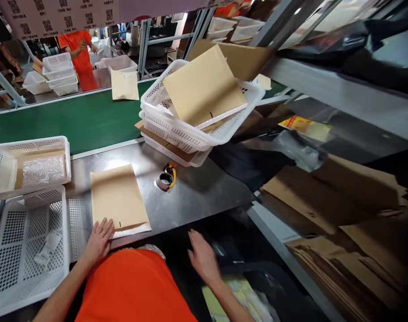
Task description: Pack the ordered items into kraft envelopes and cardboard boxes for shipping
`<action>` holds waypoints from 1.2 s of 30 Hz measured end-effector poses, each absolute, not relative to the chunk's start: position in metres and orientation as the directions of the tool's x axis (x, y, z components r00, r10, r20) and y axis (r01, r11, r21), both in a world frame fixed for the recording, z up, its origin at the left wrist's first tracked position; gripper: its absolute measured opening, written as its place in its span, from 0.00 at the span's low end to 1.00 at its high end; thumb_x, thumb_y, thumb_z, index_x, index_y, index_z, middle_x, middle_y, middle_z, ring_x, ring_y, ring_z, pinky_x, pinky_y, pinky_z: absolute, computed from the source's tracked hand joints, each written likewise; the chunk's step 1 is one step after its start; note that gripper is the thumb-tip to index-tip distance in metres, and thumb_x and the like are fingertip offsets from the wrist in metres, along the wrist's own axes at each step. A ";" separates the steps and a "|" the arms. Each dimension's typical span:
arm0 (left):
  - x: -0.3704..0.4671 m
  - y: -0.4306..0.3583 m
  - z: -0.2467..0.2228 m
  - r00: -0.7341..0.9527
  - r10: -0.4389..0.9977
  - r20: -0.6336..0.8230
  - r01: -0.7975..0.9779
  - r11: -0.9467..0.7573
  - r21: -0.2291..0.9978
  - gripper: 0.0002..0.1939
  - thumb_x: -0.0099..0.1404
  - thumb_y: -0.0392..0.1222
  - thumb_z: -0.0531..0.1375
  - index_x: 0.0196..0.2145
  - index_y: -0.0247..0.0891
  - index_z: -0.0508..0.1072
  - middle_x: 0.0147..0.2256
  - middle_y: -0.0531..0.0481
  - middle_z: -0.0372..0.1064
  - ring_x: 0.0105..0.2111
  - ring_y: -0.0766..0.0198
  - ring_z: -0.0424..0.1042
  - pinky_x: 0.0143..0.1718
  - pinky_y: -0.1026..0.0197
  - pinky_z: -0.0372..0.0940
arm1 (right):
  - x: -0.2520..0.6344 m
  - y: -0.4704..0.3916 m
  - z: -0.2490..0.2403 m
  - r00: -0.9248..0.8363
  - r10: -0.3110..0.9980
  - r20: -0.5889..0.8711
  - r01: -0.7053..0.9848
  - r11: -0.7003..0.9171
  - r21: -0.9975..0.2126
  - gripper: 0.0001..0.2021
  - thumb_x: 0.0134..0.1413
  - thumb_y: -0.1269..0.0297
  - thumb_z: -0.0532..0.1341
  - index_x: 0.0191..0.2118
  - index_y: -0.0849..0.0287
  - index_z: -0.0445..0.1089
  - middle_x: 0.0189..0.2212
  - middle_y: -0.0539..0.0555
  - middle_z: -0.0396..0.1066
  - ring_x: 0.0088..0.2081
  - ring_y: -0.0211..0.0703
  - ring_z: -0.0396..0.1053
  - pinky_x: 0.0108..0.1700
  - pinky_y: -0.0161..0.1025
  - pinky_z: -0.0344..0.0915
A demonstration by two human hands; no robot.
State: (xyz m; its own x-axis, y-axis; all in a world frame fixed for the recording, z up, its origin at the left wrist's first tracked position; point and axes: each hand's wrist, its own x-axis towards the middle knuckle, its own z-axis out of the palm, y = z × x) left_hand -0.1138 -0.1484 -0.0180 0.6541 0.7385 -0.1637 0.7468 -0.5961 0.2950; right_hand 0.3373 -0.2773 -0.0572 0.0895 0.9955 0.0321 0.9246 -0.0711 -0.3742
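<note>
- Your left hand (pixel 99 240) lies flat, not gripping, on the near corner of the envelope (pixel 118 194) ahead of it.
- Envelope: likely light, pliable; best pinched at that corner.
- Your right hand (pixel 202 257), blurred, appears empty; tape roll (pixel 164 180) ahead-left of it.

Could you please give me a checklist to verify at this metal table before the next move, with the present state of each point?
1. Padded envelope lying flat on the metal table: ok.
2. Left hand on the envelope's near edge: ok.
3. Right hand on the envelope: not ok, it is well apart, to the right.
4. Tape dispenser clear of the envelope: ok, it lies to its right.
5. Envelope's near end sealed: cannot tell.
</note>
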 end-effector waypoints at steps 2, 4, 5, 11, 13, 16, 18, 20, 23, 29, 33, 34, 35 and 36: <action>-0.103 -0.136 -0.017 0.712 0.672 -0.205 0.700 -0.654 0.286 0.46 0.62 0.29 0.56 0.77 0.41 0.52 0.77 0.45 0.45 0.78 0.43 0.40 0.77 0.34 0.37 | 0.310 -0.243 -0.052 -0.160 0.986 -0.038 0.916 0.135 -0.378 0.36 0.58 0.76 0.54 0.73 0.56 0.63 0.73 0.63 0.60 0.75 0.59 0.54 0.74 0.66 0.55; -0.097 -0.127 -0.018 0.736 0.631 -0.246 0.677 -0.677 0.289 0.47 0.62 0.30 0.57 0.77 0.42 0.51 0.78 0.45 0.43 0.78 0.43 0.40 0.77 0.34 0.37 | 0.281 -0.201 -0.044 -0.456 0.886 -0.083 0.821 0.383 -0.424 0.41 0.56 0.75 0.55 0.76 0.54 0.56 0.76 0.60 0.54 0.78 0.57 0.47 0.76 0.67 0.45; -0.096 -0.124 -0.020 0.740 0.619 -0.262 0.672 -0.680 0.293 0.47 0.63 0.30 0.57 0.77 0.42 0.52 0.78 0.45 0.44 0.78 0.43 0.40 0.76 0.34 0.38 | 0.270 -0.182 -0.041 -0.551 0.831 -0.079 0.763 0.463 -0.451 0.41 0.57 0.72 0.56 0.77 0.54 0.54 0.77 0.60 0.52 0.78 0.57 0.45 0.77 0.68 0.42; -0.102 -0.118 -0.024 0.701 0.658 -0.276 0.702 -0.566 0.433 0.34 0.68 0.28 0.57 0.69 0.45 0.68 0.73 0.43 0.59 0.76 0.47 0.50 0.76 0.36 0.43 | 0.267 -0.132 -0.040 -0.707 0.702 -0.080 0.618 0.559 -0.553 0.44 0.57 0.53 0.68 0.76 0.57 0.56 0.75 0.65 0.55 0.78 0.59 0.48 0.76 0.66 0.44; -0.104 -0.118 -0.023 0.650 0.714 -0.262 0.703 -0.433 0.563 0.27 0.70 0.29 0.56 0.63 0.44 0.76 0.70 0.43 0.66 0.74 0.50 0.58 0.76 0.39 0.47 | 0.273 -0.134 -0.046 -0.694 0.716 -0.073 0.621 0.545 -0.564 0.40 0.59 0.53 0.67 0.75 0.56 0.59 0.74 0.64 0.57 0.77 0.58 0.50 0.76 0.65 0.46; -0.106 -0.116 -0.019 0.579 0.780 -0.238 0.654 -0.270 0.707 0.17 0.72 0.35 0.57 0.51 0.45 0.82 0.64 0.44 0.73 0.69 0.51 0.66 0.75 0.43 0.51 | 0.274 -0.138 -0.053 -0.650 0.760 -0.026 0.616 0.506 -0.604 0.29 0.64 0.57 0.64 0.69 0.54 0.68 0.72 0.62 0.64 0.75 0.55 0.55 0.76 0.63 0.48; -0.108 -0.115 -0.016 0.539 0.812 -0.225 0.646 -0.227 0.729 0.13 0.73 0.39 0.58 0.47 0.45 0.83 0.60 0.43 0.77 0.65 0.51 0.70 0.72 0.45 0.56 | 0.270 -0.139 -0.057 -0.590 0.807 0.009 0.618 0.459 -0.638 0.20 0.68 0.60 0.59 0.62 0.52 0.76 0.68 0.60 0.70 0.73 0.52 0.61 0.75 0.62 0.52; -0.111 -0.114 -0.014 0.478 0.849 -0.226 0.665 -0.181 0.725 0.11 0.72 0.43 0.60 0.43 0.45 0.84 0.53 0.41 0.80 0.59 0.49 0.74 0.68 0.46 0.61 | 0.265 -0.139 -0.061 -0.523 0.852 0.031 0.628 0.410 -0.662 0.16 0.71 0.61 0.55 0.52 0.52 0.80 0.63 0.58 0.75 0.69 0.51 0.66 0.72 0.60 0.57; -0.115 -0.113 -0.013 0.381 0.890 -0.251 0.690 -0.093 0.718 0.10 0.69 0.48 0.63 0.40 0.45 0.85 0.42 0.41 0.80 0.49 0.49 0.75 0.61 0.48 0.67 | 0.258 -0.138 -0.067 -0.437 0.898 0.054 0.647 0.355 -0.675 0.17 0.72 0.61 0.53 0.47 0.53 0.81 0.59 0.58 0.79 0.65 0.52 0.71 0.70 0.60 0.62; -0.118 -0.110 -0.021 0.188 0.946 -0.265 0.704 0.059 0.707 0.10 0.66 0.45 0.65 0.43 0.42 0.81 0.40 0.44 0.79 0.44 0.51 0.77 0.51 0.53 0.68 | 0.244 -0.141 -0.075 -0.274 0.957 0.099 0.697 0.268 -0.665 0.17 0.72 0.62 0.52 0.41 0.54 0.80 0.52 0.60 0.82 0.57 0.53 0.74 0.64 0.56 0.69; -0.114 -0.111 -0.026 0.124 0.958 -0.257 0.740 0.084 0.667 0.07 0.66 0.42 0.64 0.41 0.40 0.78 0.39 0.45 0.79 0.42 0.53 0.76 0.49 0.55 0.66 | 0.231 -0.146 -0.079 -0.151 0.983 0.103 0.760 0.182 -0.623 0.16 0.68 0.63 0.55 0.33 0.55 0.78 0.52 0.60 0.81 0.50 0.56 0.73 0.58 0.57 0.72; -0.112 -0.112 -0.027 0.109 0.960 -0.257 0.750 0.091 0.656 0.05 0.66 0.42 0.64 0.39 0.41 0.78 0.38 0.46 0.78 0.42 0.53 0.76 0.49 0.55 0.65 | 0.228 -0.147 -0.080 -0.119 0.988 0.103 0.776 0.157 -0.611 0.15 0.68 0.63 0.55 0.32 0.55 0.77 0.53 0.61 0.80 0.49 0.57 0.72 0.57 0.58 0.72; -0.110 -0.113 -0.028 0.091 0.962 -0.259 0.758 0.101 0.644 0.05 0.66 0.43 0.64 0.38 0.41 0.77 0.37 0.46 0.78 0.41 0.53 0.75 0.48 0.56 0.64 | 0.224 -0.149 -0.081 -0.089 0.991 0.104 0.790 0.133 -0.599 0.15 0.67 0.64 0.55 0.32 0.55 0.77 0.53 0.61 0.80 0.48 0.57 0.71 0.56 0.58 0.72; -0.107 -0.115 -0.028 0.072 0.963 -0.261 0.767 0.114 0.632 0.04 0.66 0.43 0.64 0.37 0.42 0.77 0.36 0.46 0.77 0.41 0.53 0.75 0.48 0.56 0.64 | 0.220 -0.151 -0.082 -0.059 0.993 0.105 0.802 0.110 -0.587 0.15 0.67 0.64 0.55 0.31 0.55 0.76 0.53 0.61 0.79 0.48 0.58 0.71 0.55 0.58 0.72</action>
